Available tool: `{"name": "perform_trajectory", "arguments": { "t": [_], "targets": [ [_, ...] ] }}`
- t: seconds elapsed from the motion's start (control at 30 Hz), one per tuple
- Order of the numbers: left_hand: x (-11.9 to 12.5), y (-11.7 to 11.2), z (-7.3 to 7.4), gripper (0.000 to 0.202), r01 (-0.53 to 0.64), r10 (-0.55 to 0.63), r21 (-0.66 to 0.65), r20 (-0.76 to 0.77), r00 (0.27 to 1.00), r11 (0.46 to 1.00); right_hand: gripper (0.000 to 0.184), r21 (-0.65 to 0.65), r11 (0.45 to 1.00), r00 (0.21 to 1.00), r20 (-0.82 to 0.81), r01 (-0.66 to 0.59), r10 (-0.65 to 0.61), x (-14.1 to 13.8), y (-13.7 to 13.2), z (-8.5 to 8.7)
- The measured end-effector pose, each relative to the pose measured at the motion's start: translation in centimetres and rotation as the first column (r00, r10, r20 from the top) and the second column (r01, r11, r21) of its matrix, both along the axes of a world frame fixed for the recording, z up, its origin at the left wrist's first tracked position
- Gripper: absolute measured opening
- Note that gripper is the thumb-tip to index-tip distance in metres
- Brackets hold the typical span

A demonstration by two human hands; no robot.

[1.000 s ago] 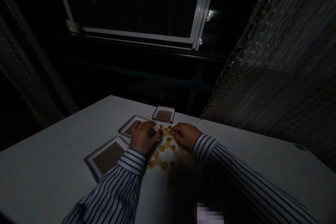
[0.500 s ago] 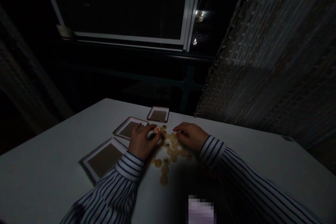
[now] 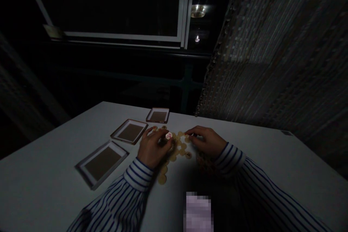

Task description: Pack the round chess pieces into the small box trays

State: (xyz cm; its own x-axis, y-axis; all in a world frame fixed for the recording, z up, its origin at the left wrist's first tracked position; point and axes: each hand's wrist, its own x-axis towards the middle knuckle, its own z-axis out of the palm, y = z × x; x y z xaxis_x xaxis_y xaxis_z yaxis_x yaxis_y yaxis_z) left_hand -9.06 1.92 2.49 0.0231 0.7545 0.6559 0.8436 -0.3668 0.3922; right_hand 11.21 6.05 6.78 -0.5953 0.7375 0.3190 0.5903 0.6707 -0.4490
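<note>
In dim light, several round tan game discs [image 3: 179,147] with red or dark marks lie scattered on a white table [image 3: 54,188]. My left hand [image 3: 152,147] is curled over the left side of the pile and pinches one disc with a red mark [image 3: 169,136] at its fingertips. Over the right side rests my right hand [image 3: 205,140], fingers bent down onto the discs; what its fingertips hold is hidden. Both arms wear blue-striped white sleeves.
Three shallow square trays lie left of the pile: a large one [image 3: 102,163] nearest, a middle one [image 3: 129,131], a small one [image 3: 158,115] at the far edge. A dark window [image 3: 114,7] is beyond, a beaded curtain [image 3: 272,54] on the right.
The view has swung, so everything sits further left in frame. My left hand has kept hold of the red-marked disc and shifted right over the pile. My right hand stays on the discs.
</note>
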Motion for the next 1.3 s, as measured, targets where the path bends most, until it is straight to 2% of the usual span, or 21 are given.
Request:
{"name": "perform_trajectory", "arguments": {
  "t": [0.23,0.43,0.73,0.87,1.0,1.17,1.3],
  "targets": [
    [2.3,-0.4,0.6,0.023,0.045,-0.045,-0.008,0.028,0.999,0.999,0.024,0.021,1.0,0.992,-0.128,-0.001,0.004,2.1,-0.7,-0.4],
    [4.2,-0.5,0.9,0.019,0.114,-0.113,-0.02,0.036,0.993,0.993,0.023,0.011,0.999,0.984,-0.173,0.033,-0.031,3.4,-1.4,-0.5],
    [6.2,0.0,0.3,0.023,0.16,-0.159,-0.012,0.071,0.985,0.987,0.021,-0.045,0.996,0.973,-0.217,0.073,-0.081,4.2,-1.6,-1.4],
    [7.1,0.0,0.2,0.025,0.178,-0.173,-0.032,0.111,0.979,0.984,0.019,-0.112,0.991,0.967,-0.232,0.077,-0.102,4.3,-1.4,-1.6],
    [7.7,-0.2,-0.8,0.025,0.197,-0.194,-0.008,0.116,0.974,0.98,0.017,-0.21,0.974,0.961,-0.242,0.087,-0.138,4.4,-1.5,-1.7],
    [8.0,-0.6,-2.4,0.024,0.19,-0.193,0.037,0.107,0.975,0.981,0.016,-0.393,0.919,0.95,-0.274,0.031,-0.149,4.3,-1.4,-2.2],
    [8.1,-0.8,-2.9,0.023,0.174,-0.175,0.017,0.094,0.98,0.985,0.018,-0.492,0.87,0.942,-0.298,-0.014,-0.153,4.0,-1.2,-2.7]
  ]
}}
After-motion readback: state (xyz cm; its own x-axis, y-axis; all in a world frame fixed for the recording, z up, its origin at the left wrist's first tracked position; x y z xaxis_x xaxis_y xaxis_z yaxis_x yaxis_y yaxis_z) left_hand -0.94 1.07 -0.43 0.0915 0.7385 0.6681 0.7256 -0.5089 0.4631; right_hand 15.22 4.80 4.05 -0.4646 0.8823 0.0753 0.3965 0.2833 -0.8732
